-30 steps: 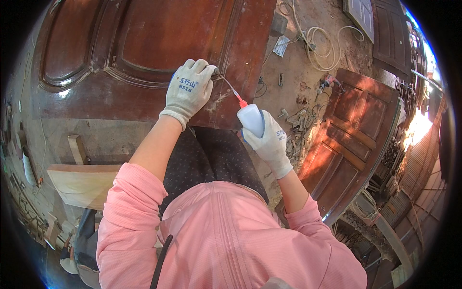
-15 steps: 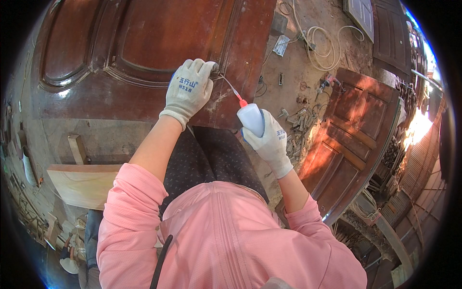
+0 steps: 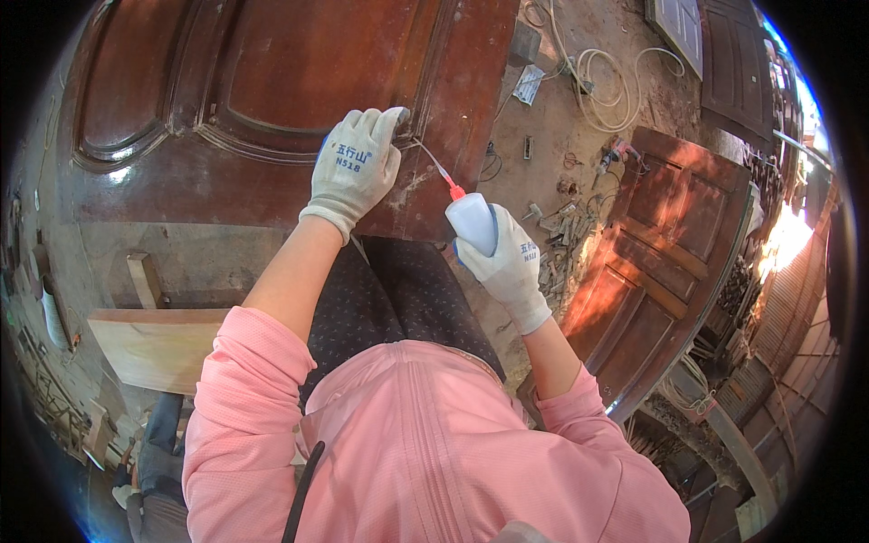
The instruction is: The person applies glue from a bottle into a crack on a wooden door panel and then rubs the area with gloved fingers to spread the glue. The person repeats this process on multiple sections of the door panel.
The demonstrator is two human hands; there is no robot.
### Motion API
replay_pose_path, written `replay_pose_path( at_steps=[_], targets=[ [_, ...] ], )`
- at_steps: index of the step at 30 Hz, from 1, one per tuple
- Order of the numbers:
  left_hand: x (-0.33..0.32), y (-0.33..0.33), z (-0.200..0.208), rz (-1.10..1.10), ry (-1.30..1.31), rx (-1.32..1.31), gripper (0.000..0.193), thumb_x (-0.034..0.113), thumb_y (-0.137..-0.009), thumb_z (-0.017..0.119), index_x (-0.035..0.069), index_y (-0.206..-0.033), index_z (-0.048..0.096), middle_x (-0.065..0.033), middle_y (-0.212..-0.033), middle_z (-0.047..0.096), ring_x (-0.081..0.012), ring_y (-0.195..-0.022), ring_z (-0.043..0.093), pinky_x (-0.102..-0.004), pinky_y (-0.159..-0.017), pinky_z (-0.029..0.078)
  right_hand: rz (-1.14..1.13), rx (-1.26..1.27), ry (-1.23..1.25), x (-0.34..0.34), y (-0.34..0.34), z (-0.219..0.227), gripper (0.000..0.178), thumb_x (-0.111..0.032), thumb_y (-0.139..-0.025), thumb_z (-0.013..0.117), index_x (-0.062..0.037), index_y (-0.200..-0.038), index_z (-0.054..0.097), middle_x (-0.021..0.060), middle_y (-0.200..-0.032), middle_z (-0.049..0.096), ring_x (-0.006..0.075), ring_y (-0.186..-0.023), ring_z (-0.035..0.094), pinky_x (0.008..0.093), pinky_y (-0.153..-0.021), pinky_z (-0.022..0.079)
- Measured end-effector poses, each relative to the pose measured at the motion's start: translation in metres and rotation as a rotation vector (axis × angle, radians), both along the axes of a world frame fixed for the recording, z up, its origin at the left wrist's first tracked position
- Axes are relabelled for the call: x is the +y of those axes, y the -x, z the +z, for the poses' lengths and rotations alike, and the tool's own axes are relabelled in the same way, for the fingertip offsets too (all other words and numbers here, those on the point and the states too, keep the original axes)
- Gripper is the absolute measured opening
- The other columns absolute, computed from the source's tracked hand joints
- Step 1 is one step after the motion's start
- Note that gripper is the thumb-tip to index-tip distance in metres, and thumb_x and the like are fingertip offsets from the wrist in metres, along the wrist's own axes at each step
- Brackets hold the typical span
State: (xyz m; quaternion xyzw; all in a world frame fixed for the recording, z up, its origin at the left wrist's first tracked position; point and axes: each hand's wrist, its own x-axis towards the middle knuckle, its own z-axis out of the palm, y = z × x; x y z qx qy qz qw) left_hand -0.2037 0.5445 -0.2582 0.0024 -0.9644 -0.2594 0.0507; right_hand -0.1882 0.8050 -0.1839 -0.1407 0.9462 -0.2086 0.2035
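Observation:
A reddish-brown panelled wooden door (image 3: 299,63) lies in front of me, its near edge by my legs. My left hand (image 3: 353,163), in a white knit glove, rests on it near the right-hand stile with its fingers closed. A small dark piece (image 3: 404,124) shows at the fingertips; its kind is unclear. My right hand (image 3: 505,271), gloved alike, grips a white squeeze bottle (image 3: 472,224) with a red collar. The thin clear nozzle (image 3: 434,163) points up and left, its tip at the door's moulding close to my left fingers.
Another brown door (image 3: 665,235) lies at the right, with a power drill (image 3: 618,154) near its upper left corner. A pale hose (image 3: 615,100) coils on the floor beyond. Wood scraps (image 3: 566,226) lie beside my right hand. A pale board (image 3: 158,348) juts in at the left. Another person (image 3: 163,471) is at lower left.
Both my hands and the bottle stay almost where they were; the left fingertips and dark piece shift very slightly. At lower left, the other person has moved further into view.

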Motion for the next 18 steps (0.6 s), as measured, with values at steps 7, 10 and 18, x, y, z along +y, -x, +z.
replay_pose_path(
  at_steps=[7, 10, 18],
  targets=[
    [-0.0008, 0.0006, -0.0001, -0.007, -0.014, 0.002, 0.042, 0.014, -0.092, 0.067, 0.010, -0.133, 0.058, -0.0109, -0.111, 0.065, -0.0292, -0.104, 0.063, -0.0404, -0.096, 0.054, -0.002, 0.029, 0.018, 0.0019, -0.0018, -0.0028, 0.066, -0.041, -0.083, 0.080, 0.0031, -0.128, 0.059, 0.0215, -0.113, 0.070, 0.0395, -0.105, 0.069, 0.0459, -0.090, 0.055],
    [-0.0001, 0.0007, -0.0006, -0.006, -0.011, -0.002, 0.042, 0.014, -0.092, 0.067, 0.010, -0.133, 0.058, -0.0108, -0.111, 0.065, -0.0292, -0.104, 0.063, -0.0404, -0.096, 0.054, -0.015, -0.009, 0.000, 0.0015, -0.0006, -0.0021, 0.066, -0.040, -0.082, 0.080, 0.0029, -0.128, 0.059, 0.0216, -0.114, 0.070, 0.0395, -0.106, 0.069, 0.0459, -0.091, 0.055],
    [-0.0012, 0.0011, 0.0005, -0.006, -0.026, 0.017, 0.042, 0.013, -0.091, 0.068, 0.011, -0.132, 0.059, -0.0105, -0.109, 0.065, -0.0293, -0.102, 0.063, -0.0406, -0.095, 0.054, -0.071, -0.045, 0.012, 0.0044, -0.0030, 0.0019, 0.066, -0.038, -0.081, 0.080, 0.0026, -0.129, 0.058, 0.0225, -0.117, 0.070, 0.0400, -0.109, 0.069, 0.0461, -0.093, 0.055]
  ],
)
